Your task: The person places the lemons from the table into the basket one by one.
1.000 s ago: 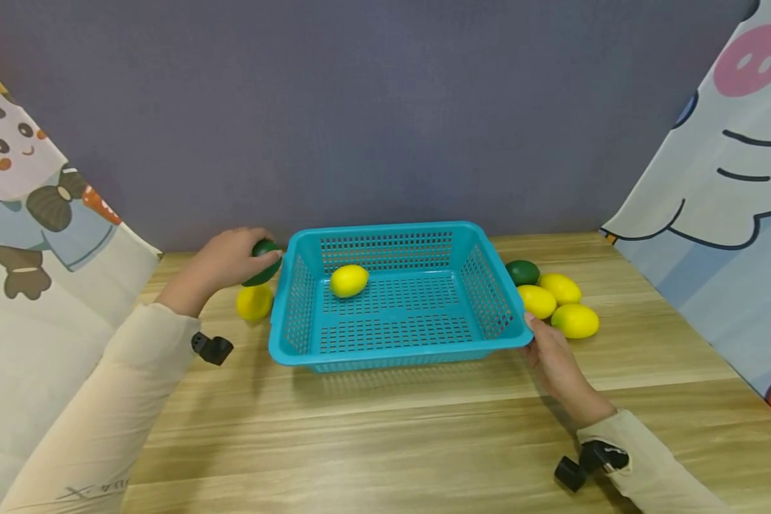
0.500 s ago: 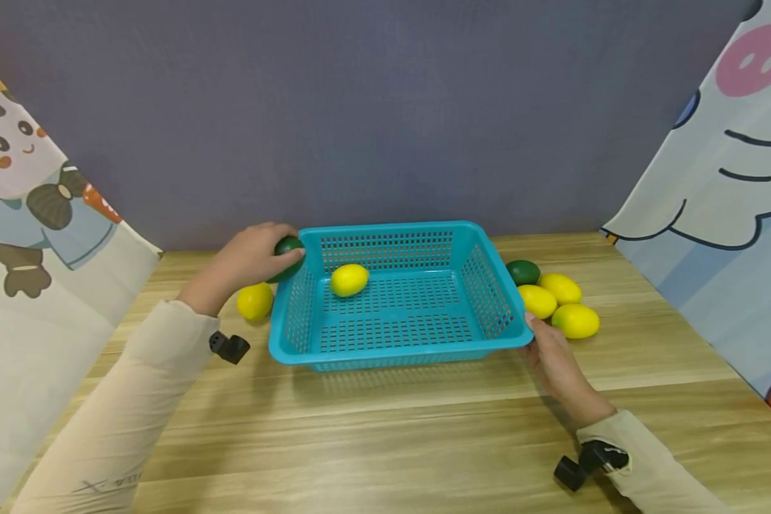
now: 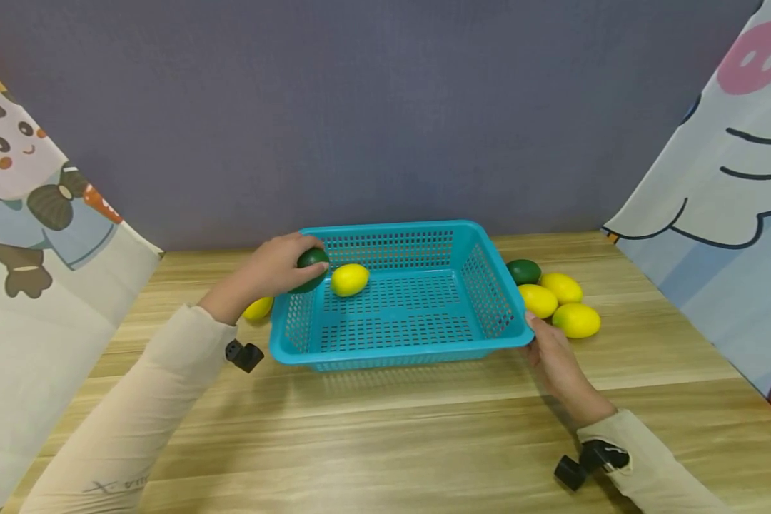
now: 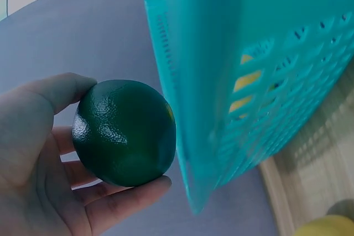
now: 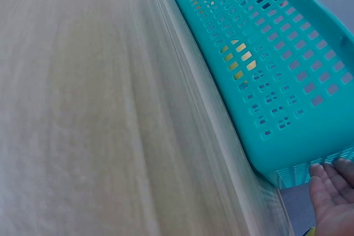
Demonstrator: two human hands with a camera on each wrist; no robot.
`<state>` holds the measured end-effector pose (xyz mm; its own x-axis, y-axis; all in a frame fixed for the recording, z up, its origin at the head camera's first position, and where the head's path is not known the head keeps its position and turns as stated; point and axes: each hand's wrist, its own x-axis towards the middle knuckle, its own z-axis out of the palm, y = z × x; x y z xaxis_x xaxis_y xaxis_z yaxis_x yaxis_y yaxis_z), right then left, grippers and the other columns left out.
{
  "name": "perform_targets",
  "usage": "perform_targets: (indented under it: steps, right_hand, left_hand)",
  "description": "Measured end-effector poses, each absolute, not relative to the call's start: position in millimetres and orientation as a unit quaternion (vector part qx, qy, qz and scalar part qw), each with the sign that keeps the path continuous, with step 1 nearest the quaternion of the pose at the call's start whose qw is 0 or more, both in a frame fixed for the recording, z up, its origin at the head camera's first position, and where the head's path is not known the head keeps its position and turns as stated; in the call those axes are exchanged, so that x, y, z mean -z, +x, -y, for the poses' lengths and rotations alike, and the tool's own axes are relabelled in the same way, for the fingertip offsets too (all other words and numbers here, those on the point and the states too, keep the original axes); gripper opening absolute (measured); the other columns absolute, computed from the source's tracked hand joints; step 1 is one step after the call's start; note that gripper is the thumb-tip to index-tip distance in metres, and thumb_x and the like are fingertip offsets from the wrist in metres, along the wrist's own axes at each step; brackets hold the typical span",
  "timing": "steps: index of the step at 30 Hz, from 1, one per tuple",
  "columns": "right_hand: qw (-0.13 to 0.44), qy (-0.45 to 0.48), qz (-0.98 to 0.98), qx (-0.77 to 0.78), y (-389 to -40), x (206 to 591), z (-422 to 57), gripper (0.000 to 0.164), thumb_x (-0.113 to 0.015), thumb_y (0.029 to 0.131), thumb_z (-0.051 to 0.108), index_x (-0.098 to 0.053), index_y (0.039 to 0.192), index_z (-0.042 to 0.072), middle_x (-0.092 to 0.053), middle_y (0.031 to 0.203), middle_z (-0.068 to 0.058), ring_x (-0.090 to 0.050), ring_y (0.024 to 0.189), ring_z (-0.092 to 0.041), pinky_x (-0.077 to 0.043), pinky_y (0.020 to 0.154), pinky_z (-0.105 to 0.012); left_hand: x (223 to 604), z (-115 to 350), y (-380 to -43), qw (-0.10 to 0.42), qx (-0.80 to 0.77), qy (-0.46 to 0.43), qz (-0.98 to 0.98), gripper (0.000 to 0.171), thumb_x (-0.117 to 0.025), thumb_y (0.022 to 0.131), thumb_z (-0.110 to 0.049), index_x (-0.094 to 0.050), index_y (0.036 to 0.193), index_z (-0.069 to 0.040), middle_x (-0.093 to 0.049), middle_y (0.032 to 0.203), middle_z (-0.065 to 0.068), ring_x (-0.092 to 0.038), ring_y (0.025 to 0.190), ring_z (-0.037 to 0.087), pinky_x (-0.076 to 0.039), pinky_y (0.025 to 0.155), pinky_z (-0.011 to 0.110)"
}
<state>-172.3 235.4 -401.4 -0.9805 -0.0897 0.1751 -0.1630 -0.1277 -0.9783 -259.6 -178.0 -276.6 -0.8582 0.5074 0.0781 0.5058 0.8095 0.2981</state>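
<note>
The green fruit [image 4: 125, 134] is at the left end of the turquoise basket [image 3: 385, 355], close by its rim. The left hand [image 3: 279, 268] holds it between thumb and fingers, probably for a secure hold. The right hand [image 3: 555, 364] grips the basket's near right corner, it seems for steadiness. Inside lies 1 lemon [image 3: 350, 280]. On the table [image 3: 385, 435], 3 yellow fruits [image 3: 576, 320] and 1 dark fruit [image 3: 523, 271] sit together at right.
</note>
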Motion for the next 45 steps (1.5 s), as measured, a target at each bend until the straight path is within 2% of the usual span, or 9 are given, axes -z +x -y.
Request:
perform_targets:
  steps: [7,14,27,45]
  right_hand:
    - [0.023,0.099,0.666,-0.739,-172,401,-235,0.034,-0.035,0.103,0.026,-0.067,0.103,0.016,-0.066,0.097,0.005,-0.061,0.084,-0.003,-0.053,0.076,-0.020]
    - [0.027,0.096,0.669,-0.736,-171,400,-235,0.034,-0.035,0.103,0.026,-0.068,0.102,0.017,-0.067,0.098,0.006,-0.061,0.085,-0.003,-0.052,0.076,-0.019]
    - [0.027,0.102,0.666,-0.738,-170,400,-236,0.035,-0.034,0.104,0.025,-0.068,0.105,0.017,-0.067,0.100,0.006,-0.061,0.087,-0.004,-0.052,0.077,-0.020]
    - [0.024,0.100,0.669,-0.736,-170,400,-236,0.036,-0.034,0.104,0.025,-0.069,0.104,0.017,-0.067,0.098,0.006,-0.061,0.085,-0.004,-0.052,0.074,-0.022]
  left_hand:
    - [285,170,-257,0.019,-0.165,0.279,-0.946,0.040,-0.056,0.094,-0.031,-0.057,0.124,-0.005,-0.057,0.122,0.016,-0.055,0.100,0.030,-0.051,0.079,0.045]
    - [292,165,-252,0.026,-0.176,0.304,-0.936,0.039,-0.058,0.093,-0.030,-0.058,0.121,-0.003,-0.059,0.116,0.015,-0.055,0.095,0.026,-0.051,0.078,0.040]
    - [306,157,-244,0.061,-0.180,0.319,-0.928,0.041,-0.057,0.094,-0.030,-0.059,0.123,-0.001,-0.060,0.122,0.013,-0.056,0.108,0.028,-0.046,0.092,0.045]
    - [329,148,-245,0.091,-0.147,0.328,-0.929,0.038,-0.058,0.093,-0.027,-0.060,0.120,-0.001,-0.063,0.117,0.012,-0.056,0.109,0.028,-0.044,0.096,0.045]
